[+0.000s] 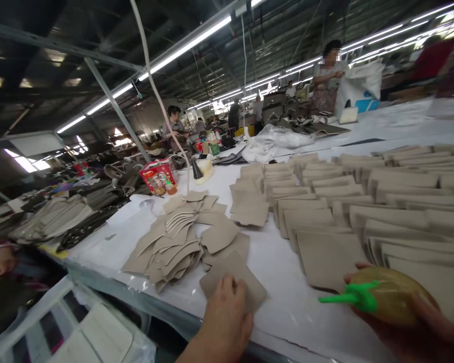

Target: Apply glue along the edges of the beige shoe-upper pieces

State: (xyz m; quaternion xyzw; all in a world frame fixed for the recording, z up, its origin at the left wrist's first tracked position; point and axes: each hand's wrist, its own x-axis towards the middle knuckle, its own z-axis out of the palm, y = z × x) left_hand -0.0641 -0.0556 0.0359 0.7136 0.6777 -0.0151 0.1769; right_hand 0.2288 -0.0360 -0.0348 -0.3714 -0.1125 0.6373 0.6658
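Observation:
My left hand [227, 312] is at the table's near edge, fingers curled down on a flat taupe cut piece of sheet material [251, 290]; its fingertips are partly hidden. At the lower right, my right hand [419, 322] is wrapped round a squeeze bottle [393, 297] of yellowish-brown content. The bottle lies on its side, its green nozzle [348, 297] pointing left. Just beyond my left hand is a loose heap of curved taupe pieces [174, 247]. Overlapping rows of squarer taupe pieces [325, 247] extend from the middle to the right.
A red box [159, 176] and a small bottle with a green tip [170, 186] stand at the back left. Clear plastic film [280, 138] lies farther back. A plastic-covered crate [98, 333] is below the table at left. Several people work in the background; another person's hand [0, 262] shows far left.

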